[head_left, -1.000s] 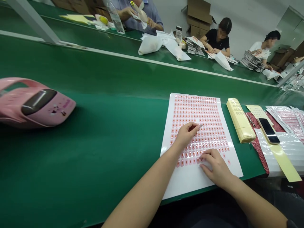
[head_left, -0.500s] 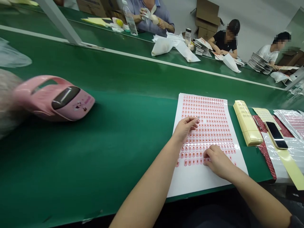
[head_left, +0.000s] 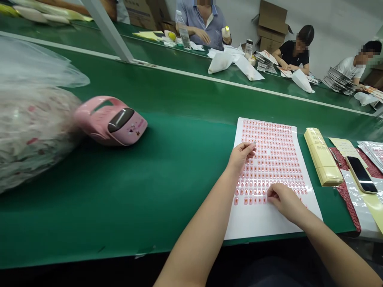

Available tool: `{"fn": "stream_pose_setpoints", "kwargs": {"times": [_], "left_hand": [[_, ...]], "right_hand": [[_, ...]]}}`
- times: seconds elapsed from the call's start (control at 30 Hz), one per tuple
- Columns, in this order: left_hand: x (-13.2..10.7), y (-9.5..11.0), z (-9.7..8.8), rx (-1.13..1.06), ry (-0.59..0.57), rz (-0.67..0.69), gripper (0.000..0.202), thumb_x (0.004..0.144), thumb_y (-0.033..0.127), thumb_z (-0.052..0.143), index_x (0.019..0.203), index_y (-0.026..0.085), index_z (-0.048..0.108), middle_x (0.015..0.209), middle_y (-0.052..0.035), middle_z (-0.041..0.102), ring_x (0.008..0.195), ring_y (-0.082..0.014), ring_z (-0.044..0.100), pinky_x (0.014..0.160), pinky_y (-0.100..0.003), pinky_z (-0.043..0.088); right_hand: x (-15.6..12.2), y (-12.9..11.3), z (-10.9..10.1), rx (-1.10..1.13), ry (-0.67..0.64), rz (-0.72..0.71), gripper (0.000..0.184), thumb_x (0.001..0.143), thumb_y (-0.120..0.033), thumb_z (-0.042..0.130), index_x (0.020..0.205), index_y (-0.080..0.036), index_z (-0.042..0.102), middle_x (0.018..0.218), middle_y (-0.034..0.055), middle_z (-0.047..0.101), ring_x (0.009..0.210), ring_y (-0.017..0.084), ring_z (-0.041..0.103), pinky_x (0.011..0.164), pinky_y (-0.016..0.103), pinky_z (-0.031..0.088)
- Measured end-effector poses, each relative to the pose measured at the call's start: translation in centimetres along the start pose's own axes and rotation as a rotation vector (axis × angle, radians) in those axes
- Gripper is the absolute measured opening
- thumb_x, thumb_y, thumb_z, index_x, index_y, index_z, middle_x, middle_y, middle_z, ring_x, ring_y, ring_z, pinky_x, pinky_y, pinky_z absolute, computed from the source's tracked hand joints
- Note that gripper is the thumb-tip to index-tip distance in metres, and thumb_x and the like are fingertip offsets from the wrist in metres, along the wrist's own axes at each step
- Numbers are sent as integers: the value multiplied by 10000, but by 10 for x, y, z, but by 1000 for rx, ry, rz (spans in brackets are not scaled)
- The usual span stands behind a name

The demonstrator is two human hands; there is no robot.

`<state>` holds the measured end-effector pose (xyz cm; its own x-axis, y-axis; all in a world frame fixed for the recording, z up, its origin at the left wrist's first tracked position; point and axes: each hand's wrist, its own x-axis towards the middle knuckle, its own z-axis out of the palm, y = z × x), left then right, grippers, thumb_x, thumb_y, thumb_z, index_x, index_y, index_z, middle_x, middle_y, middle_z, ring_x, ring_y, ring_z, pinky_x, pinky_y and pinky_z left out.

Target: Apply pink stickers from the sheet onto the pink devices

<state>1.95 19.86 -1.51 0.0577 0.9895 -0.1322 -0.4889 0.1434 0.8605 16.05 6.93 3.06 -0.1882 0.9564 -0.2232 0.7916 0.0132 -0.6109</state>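
A white sheet (head_left: 269, 227) with rows of small pink, nail-shaped stickers (head_left: 271, 169) lies on the green table. Over the sheet's upper left part is my left hand (head_left: 241, 156), thumb and fingers pinched together. A tiny greyish spot shows at its fingertips, too small to name. My right hand (head_left: 283, 200) rests at the lower rows with its thumb and forefinger closed at the bottom row of stickers. Whatever is between those fingers is hidden. A few places in the rows are bare white.
Left on the table are a pink handled device (head_left: 112, 121) and a large clear bag (head_left: 32, 135) of scraps. A yellow card stack (head_left: 322, 157) and a phone (head_left: 361, 174) lie right of the sheet. Across a raised divider, people sit among papers, a bottle (head_left: 183, 30) and stacked booklets (head_left: 339, 81).
The view has swung left, so everything sits further right and more of the clear bag shows. Both hands stay pinched over the sheet. A person opposite has moved their hands apart.
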Motion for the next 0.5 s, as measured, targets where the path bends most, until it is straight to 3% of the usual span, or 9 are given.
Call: {"fn": "stream_pose_setpoints", "kwargs": {"times": [0.1, 0.27, 0.5], "left_hand": [[-1, 0, 0, -1, -6, 3, 343, 450, 401, 786, 611, 164, 597, 586, 21, 598, 507, -66, 505, 526, -209, 384], [-1, -1, 0, 12, -1, 12, 328, 473, 401, 775, 610, 166, 591, 586, 17, 600, 499, -67, 503, 504, -206, 372], [0, -3, 2, 20, 0, 15, 321, 487, 402, 769, 616, 167, 593, 595, 13, 609, 490, -64, 504, 489, -201, 365]], "right_hand": [[5, -10, -1, 223, -23, 20, 117, 723, -75, 553, 740, -190, 548, 704, -7, 600, 678, 136, 559, 660, 272, 441], [27, -24, 19, 540, -231, 4, 91, 689, -90, 573, 661, -177, 574, 606, -29, 605, 587, 109, 574, 614, 240, 447], [40, -28, 35, 488, -208, 33, 94, 663, -96, 587, 611, -173, 574, 564, -50, 567, 486, 78, 521, 500, 205, 387]]}}
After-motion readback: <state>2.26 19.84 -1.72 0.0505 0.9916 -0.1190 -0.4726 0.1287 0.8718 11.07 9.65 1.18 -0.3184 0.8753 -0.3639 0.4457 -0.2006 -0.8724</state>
